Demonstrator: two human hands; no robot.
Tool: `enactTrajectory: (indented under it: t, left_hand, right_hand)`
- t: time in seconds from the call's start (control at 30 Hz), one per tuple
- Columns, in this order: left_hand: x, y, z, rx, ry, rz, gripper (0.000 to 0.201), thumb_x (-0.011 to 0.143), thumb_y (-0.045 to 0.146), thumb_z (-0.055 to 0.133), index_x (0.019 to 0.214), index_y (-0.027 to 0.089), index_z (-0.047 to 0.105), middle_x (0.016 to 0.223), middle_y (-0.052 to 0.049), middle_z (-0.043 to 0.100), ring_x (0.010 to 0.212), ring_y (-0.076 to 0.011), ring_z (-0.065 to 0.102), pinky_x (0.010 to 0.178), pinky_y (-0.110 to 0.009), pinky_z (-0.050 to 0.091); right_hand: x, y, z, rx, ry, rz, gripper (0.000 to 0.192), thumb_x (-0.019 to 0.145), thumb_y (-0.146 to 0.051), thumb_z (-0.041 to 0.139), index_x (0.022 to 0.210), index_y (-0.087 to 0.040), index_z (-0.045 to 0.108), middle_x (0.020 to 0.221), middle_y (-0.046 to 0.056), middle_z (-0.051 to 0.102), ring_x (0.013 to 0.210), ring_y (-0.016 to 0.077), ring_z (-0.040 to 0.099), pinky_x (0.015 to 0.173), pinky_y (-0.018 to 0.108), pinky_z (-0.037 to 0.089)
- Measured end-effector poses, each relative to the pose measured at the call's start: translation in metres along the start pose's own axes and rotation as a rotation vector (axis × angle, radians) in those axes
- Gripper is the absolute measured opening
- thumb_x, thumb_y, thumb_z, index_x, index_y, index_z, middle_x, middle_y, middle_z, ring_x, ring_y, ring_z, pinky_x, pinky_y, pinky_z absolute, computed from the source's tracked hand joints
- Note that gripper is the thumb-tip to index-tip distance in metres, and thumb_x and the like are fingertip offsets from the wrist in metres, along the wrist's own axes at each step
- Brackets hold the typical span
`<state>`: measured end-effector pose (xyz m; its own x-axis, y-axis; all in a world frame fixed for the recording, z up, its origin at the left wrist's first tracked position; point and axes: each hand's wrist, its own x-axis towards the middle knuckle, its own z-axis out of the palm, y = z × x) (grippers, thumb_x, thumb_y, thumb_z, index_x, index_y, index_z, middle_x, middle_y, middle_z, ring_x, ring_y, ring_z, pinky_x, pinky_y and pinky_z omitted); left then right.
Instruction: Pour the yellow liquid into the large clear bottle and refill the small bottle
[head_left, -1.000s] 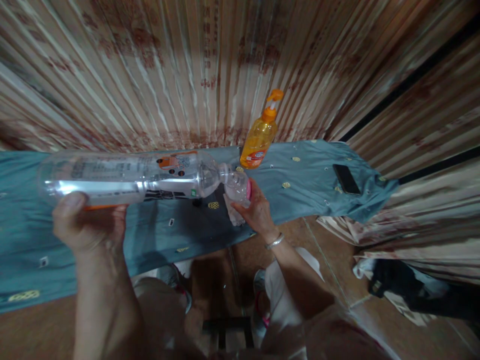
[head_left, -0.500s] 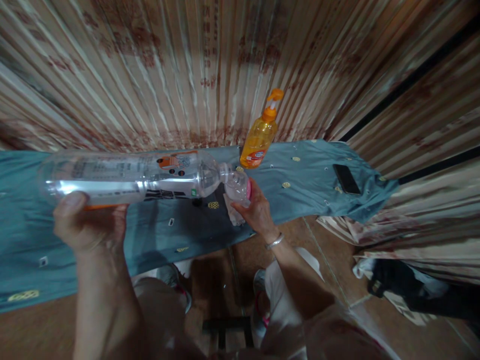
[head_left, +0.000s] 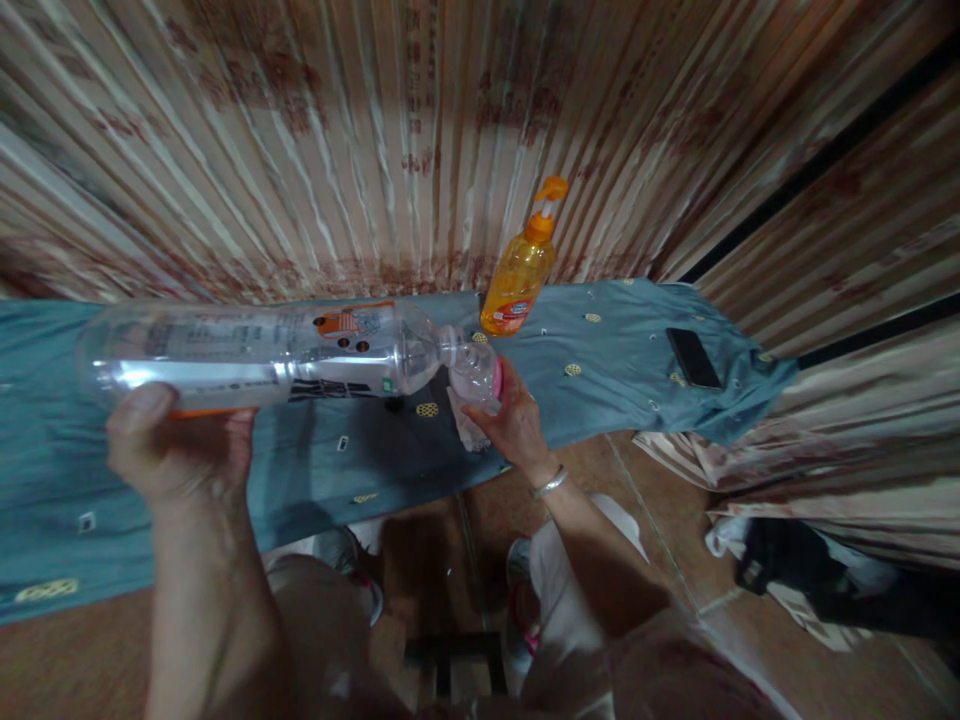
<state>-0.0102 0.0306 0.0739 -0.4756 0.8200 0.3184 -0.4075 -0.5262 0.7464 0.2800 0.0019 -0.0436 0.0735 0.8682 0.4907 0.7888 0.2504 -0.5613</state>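
My left hand (head_left: pixel 180 445) grips a large clear plastic bottle (head_left: pixel 255 340) near its base, thumb on the near side. The bottle lies level above the cloth, its neck pointing right and its label grey with orange drawings. My right hand (head_left: pixel 519 420) is closed around a small clear plastic container (head_left: pixel 472 375) with a pink end. The bottle's mouth meets the container's narrow end; whether it goes inside, I cannot tell. Any liquid in either one is hard to make out. A pale crumpled cloth (head_left: pixel 470 428) lies just below the small container.
An orange pump bottle (head_left: pixel 517 280) stands behind my right hand. A black phone (head_left: pixel 693 358) lies to the right on the blue-green tablecloth (head_left: pixel 600 400). Pleated curtains (head_left: pixel 337 150) hang behind. Dark clothing (head_left: pixel 802 570) lies low at the right.
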Motion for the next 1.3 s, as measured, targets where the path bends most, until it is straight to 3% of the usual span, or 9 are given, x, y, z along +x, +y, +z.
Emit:
enactTrajectory:
  t: [0.37,0.53,0.8,0.93,1.13,1.3]
  left_hand:
    - [0.0010,0.0020,-0.0023,-0.019,-0.001,-0.026,0.055,0.048,0.033,0.067,0.102,0.030,0.061,0.100,0.001,0.070,0.100,-0.0262,0.070,0.045,-0.021,0.048]
    - [0.0014,0.0018,0.0008,0.010,-0.007,-0.039,0.056,0.047,0.032,0.063,0.103,0.028,0.061,0.098,0.000,0.070,0.093,-0.0264,0.070,0.049,-0.026,0.052]
    - [-0.0005,0.0029,0.0025,-0.066,-0.001,-0.043,0.053,0.048,0.030,0.064,0.101,0.027,0.063,0.092,-0.001,0.069,0.091,-0.0246,0.070,0.040,-0.019,0.041]
    - [-0.0007,0.0031,0.0001,-0.055,-0.008,-0.059,0.052,0.050,0.028,0.064,0.102,0.028,0.063,0.091,-0.001,0.070,0.092,-0.0263,0.070,0.051,-0.025,0.050]
    - [0.0013,0.0006,-0.0014,-0.079,0.008,-0.028,0.051,0.048,0.028,0.064,0.099,0.026,0.060,0.091,0.000,0.068,0.095,-0.0254,0.069,0.055,-0.024,0.051]
    - [-0.0003,0.0020,0.0014,-0.040,0.000,-0.043,0.043,0.049,0.028,0.063,0.092,0.026,0.060,0.088,-0.002,0.067,0.099,-0.0294,0.069,0.075,-0.039,0.061]
  right_hand:
    - [-0.0004,0.0004,0.0014,-0.003,0.002,0.002,0.089,0.080,-0.034,0.083,0.152,-0.009,0.038,0.145,0.025,0.061,0.136,0.0341,0.059,0.113,0.051,0.051]
    - [-0.0007,0.0009,0.0016,-0.007,-0.005,0.011,0.089,0.079,-0.036,0.083,0.152,-0.010,0.039,0.146,0.026,0.059,0.136,0.0349,0.059,0.114,0.052,0.049]
    - [0.0007,-0.0028,-0.0027,0.033,-0.026,0.049,0.088,0.078,-0.034,0.085,0.151,-0.012,0.041,0.146,0.024,0.060,0.137,0.0345,0.059,0.113,0.054,0.050]
    - [0.0021,-0.0052,-0.0052,0.064,-0.051,0.077,0.087,0.077,-0.031,0.085,0.151,-0.014,0.042,0.145,0.022,0.062,0.136,0.0335,0.060,0.112,0.052,0.051]
    - [0.0024,-0.0070,-0.0071,0.074,-0.056,0.075,0.086,0.077,-0.030,0.085,0.150,-0.012,0.043,0.146,0.022,0.061,0.137,0.0334,0.059,0.114,0.051,0.050]
    - [0.0009,-0.0049,-0.0052,0.084,-0.043,0.067,0.089,0.078,-0.033,0.084,0.152,-0.012,0.041,0.146,0.023,0.061,0.137,0.0339,0.059,0.113,0.052,0.051]
